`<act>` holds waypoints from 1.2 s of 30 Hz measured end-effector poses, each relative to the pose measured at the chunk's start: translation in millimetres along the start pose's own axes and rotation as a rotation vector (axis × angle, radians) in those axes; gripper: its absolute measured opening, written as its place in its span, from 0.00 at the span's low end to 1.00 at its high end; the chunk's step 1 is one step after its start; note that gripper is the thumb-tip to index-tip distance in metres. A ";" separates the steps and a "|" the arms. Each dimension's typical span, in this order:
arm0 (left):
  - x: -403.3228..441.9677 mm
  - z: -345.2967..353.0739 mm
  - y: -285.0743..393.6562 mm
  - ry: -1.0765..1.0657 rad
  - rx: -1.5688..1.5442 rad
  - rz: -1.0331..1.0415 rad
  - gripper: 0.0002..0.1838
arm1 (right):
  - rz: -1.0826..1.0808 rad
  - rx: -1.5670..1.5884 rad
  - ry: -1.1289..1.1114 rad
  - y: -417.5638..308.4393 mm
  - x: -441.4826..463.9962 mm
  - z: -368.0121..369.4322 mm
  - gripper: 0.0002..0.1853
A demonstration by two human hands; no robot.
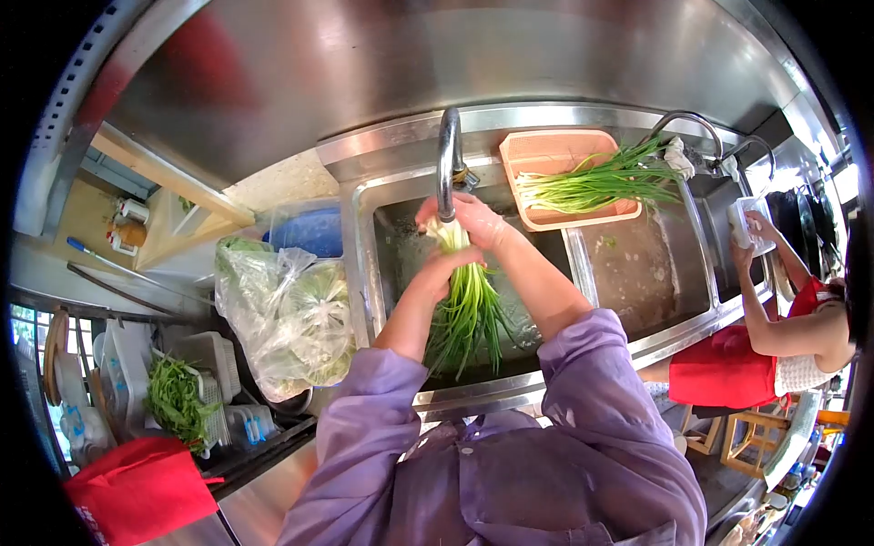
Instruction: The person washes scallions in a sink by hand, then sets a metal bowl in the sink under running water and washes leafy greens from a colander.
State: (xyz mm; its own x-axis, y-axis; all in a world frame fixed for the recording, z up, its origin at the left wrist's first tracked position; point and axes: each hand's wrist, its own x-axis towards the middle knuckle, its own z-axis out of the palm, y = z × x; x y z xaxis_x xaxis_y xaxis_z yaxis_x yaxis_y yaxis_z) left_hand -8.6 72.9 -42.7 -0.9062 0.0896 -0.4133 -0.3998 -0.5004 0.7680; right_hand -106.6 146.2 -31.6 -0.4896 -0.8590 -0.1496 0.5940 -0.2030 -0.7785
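A bunch of green onions hangs over the left sink basin, its pale root ends up under the faucet and its green tops down in the basin. My left hand is wrapped round the stalks below the white ends. Higher up, my right hand closes on the root ends right at the faucet's mouth, its fingers partly hidden behind the spout. Beyond my right hand, more green onions lie in an orange plastic basket, their tops sticking out over its right side.
Left of the sink are plastic bags of leafy vegetables and a blue container. Leafy greens sit in a basket at lower left. The right basin holds murky water. A co-worker in a red apron handles a white container.
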 end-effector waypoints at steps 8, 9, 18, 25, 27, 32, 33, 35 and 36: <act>24.4 11.3 14.1 0.396 -0.017 0.300 0.18 | -0.453 -0.835 0.520 14.0 -53.0 -3.9 0.41; 28.3 13.8 12.6 0.493 -0.115 0.375 0.13 | -0.332 -1.002 0.422 15.0 -65.9 6.0 0.44; 36.1 1.6 29.8 0.546 -0.458 0.489 0.16 | -0.084 -1.291 0.546 22.4 -34.0 27.2 0.42; 0.2 -15.8 48.6 0.260 0.015 0.396 0.15 | 0.084 -0.807 0.068 -10.6 -26.6 0.1 0.25; 4.2 -30.7 43.6 -0.010 -0.053 0.262 0.20 | 0.262 -0.809 -0.086 -11.0 -26.0 -4.5 0.24; 9.2 -13.8 34.7 -0.125 -0.053 0.241 0.16 | 0.302 -0.586 -0.322 -11.1 -28.0 -23.0 0.20; 15.1 -11.0 31.6 0.010 0.001 0.293 0.16 | 0.363 -0.582 -0.209 -11.7 -27.8 -23.2 0.29; 27.8 -10.6 24.3 0.263 0.008 0.394 0.14 | 0.532 -0.680 -0.045 -38.4 -36.2 1.5 0.50; 36.7 -15.8 22.7 0.261 0.009 0.393 0.14 | 0.531 -0.679 -0.043 -34.1 -33.4 -3.8 0.50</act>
State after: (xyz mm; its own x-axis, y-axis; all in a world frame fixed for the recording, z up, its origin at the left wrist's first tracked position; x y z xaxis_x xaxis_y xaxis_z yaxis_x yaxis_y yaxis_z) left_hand -48.8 51.2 -48.1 -0.9245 -0.3252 -0.1990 -0.0360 -0.4452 0.8947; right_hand -112.9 183.6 -2.3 -0.2227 -0.7803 -0.5844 0.2209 0.5434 -0.8099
